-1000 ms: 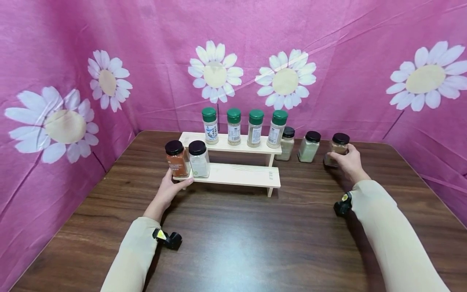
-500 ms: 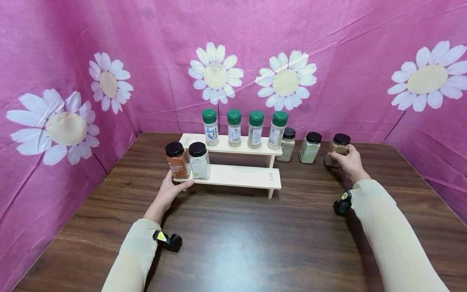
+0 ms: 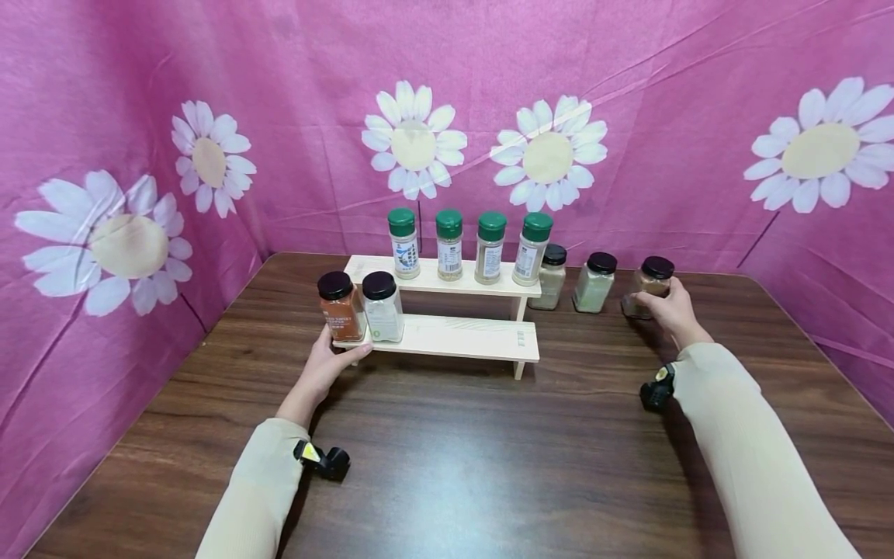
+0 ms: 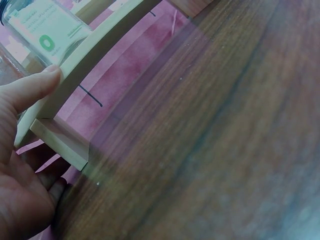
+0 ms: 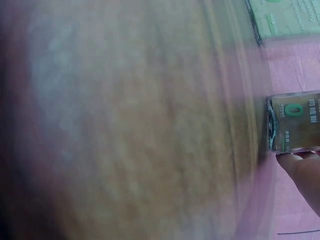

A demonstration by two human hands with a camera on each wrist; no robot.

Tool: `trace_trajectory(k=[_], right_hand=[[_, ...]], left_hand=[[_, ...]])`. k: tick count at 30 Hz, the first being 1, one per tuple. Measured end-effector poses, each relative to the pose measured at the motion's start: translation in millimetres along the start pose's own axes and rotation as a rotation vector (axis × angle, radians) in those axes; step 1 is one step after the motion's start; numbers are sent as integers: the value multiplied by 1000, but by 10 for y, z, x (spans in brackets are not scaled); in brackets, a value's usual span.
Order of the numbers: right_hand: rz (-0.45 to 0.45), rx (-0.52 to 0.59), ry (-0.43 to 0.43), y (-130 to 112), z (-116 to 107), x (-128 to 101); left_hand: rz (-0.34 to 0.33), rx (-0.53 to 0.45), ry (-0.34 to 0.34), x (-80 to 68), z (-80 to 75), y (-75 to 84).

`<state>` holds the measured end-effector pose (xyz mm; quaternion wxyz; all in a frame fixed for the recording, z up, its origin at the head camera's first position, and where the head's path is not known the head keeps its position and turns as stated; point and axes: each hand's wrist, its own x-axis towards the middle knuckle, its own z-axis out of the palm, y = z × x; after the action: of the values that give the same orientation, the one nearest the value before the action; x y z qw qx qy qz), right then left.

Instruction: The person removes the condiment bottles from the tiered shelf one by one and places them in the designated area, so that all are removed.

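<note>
The left hand point(image 3: 324, 365) grips the left end of a two-tier wooden rack point(image 3: 464, 338). In the left wrist view its thumb lies on the front edge of the lower shelf, and the other fingers are beside the leg below. Just above that hand, a red-orange spice jar point(image 3: 342, 318) stands on the lower shelf. Right beside it is a white spice jar point(image 3: 383, 318); both have black lids. At the right, the right hand point(image 3: 673, 314) holds a brown spice jar point(image 5: 297, 122) with a black lid, upright by the table's far edge. Its thumb is on the jar's near side.
Several green-capped spice bottles point(image 3: 449, 256) stand along the upper shelf. Between rack and right hand are a green spice jar point(image 3: 593, 289) and a pale one point(image 3: 549, 286), partly hidden by a bottle. A pink flowered cloth point(image 3: 307, 93) hangs behind the dark wooden table point(image 3: 433, 450).
</note>
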<state>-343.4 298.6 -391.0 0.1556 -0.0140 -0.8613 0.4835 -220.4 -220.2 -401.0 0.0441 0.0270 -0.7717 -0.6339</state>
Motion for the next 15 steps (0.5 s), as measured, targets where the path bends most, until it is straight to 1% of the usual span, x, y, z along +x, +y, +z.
trace_trajectory(k=[8, 12, 15], right_hand=[[25, -13, -29, -17, -35, -18], [41, 38, -31, -48, -54, -29], [25, 116, -28, -82, -77, -40]], left_hand=[[9, -18, 0, -4, 10, -7], [12, -11, 3, -2, 1, -10], [20, -12, -1, 3, 1, -15]])
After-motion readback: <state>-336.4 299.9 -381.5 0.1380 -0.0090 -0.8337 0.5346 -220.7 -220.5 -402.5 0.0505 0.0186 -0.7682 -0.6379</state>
